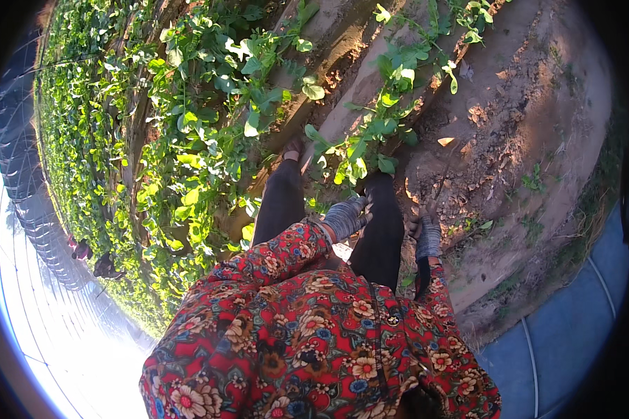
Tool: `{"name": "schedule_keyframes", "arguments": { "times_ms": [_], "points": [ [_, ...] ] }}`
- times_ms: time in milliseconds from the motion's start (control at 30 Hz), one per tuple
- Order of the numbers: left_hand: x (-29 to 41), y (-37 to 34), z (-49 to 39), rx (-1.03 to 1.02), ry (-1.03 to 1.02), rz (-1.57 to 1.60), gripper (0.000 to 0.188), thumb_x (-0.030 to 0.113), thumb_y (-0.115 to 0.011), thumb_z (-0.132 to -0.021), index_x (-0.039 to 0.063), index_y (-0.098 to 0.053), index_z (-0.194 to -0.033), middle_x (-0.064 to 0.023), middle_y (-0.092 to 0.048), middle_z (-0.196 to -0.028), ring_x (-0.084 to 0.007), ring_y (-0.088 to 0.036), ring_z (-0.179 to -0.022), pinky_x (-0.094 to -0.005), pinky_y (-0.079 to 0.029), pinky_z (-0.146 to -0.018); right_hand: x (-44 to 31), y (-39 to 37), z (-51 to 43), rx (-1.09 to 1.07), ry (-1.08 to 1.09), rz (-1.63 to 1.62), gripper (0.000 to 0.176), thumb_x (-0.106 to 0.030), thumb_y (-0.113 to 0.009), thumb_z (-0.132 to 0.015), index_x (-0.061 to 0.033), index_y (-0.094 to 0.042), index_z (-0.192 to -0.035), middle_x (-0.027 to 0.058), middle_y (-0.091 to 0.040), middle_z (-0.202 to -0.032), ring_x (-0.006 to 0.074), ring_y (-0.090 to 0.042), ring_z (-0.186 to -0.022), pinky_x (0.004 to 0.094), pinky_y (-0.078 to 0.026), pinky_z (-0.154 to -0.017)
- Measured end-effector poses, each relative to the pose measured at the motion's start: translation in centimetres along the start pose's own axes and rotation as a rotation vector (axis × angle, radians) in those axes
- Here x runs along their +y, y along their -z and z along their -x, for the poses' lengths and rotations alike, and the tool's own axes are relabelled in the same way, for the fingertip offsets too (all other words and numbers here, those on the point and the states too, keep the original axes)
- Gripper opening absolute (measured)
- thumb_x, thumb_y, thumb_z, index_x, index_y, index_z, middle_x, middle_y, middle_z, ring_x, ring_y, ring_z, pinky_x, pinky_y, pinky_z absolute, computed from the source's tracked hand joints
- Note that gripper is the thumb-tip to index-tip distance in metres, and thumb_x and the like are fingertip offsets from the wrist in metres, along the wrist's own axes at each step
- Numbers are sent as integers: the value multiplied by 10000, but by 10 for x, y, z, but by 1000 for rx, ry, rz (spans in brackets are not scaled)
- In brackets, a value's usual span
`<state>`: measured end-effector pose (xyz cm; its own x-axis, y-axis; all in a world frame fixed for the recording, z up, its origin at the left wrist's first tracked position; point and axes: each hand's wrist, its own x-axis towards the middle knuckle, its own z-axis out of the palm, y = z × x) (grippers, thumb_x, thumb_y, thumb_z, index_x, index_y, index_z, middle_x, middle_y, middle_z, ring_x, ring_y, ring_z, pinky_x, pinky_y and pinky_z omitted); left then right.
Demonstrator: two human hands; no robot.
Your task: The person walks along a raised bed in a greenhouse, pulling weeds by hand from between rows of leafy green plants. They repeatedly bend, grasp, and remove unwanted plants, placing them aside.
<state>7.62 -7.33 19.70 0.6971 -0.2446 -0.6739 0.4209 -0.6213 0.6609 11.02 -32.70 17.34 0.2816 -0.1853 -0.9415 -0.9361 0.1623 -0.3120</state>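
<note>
My left hand [343, 217], in a grey knit glove with dark fingers, rests beside my dark-trousered right leg [380, 225]; whether it holds anything cannot be told. Out to the right, my right hand [426, 230] wears a matching glove and grips a thin dark stick-like tool [443, 175], which points away over the soil. Leafy green plants [359, 149] grow in a row before me, between and beyond my legs. Red floral sleeves cover both arms.
Dense rows of leafy plants [188, 131] fill the left side. Plastic film strips [356, 94] run between rows. Bare soil [503, 146] lies at right, with a blue sheet wall [561, 340] beyond. Dark, partly hidden shapes [106, 266] are among plants at far left.
</note>
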Motion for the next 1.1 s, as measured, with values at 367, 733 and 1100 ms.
{"name": "schedule_keyframes", "arguments": {
  "times_ms": [367,733,1100],
  "points": [
    [-48,0,-30,-109,111,207,427,354,-533,-861,3,-521,-1105,-213,-627,-879,-374,-597,-864,-439,-455,-775,-9,-61,-15,100,88,223,248,-326,-633,-839,-109,-514,-831,-4,-524,-588,99,-475,-411,245,-390,-349],
    [-147,117,-27,271,334,354,308,247,-581,-863,26,-536,-1073,-205,-628,-918,-345,-615,-858,-384,-476,-744,-27,-246,25,-182,88,377,250,-263,-646,-836,-91,-520,-968,-17,-526,-614,75,-463,-428,222,-369,-377],
    [-92,111,-42,203,386,370,298,281,-566,-879,44,-552,-1059,-199,-628,-893,-320,-623,-822,-371,-477,-731,-66,-214,12,-195,-40,450,392,-458,-558,-855,-71,-520,-902,10,-502,-592,92,-450,-424,239,-387,-388]
  ]
}}
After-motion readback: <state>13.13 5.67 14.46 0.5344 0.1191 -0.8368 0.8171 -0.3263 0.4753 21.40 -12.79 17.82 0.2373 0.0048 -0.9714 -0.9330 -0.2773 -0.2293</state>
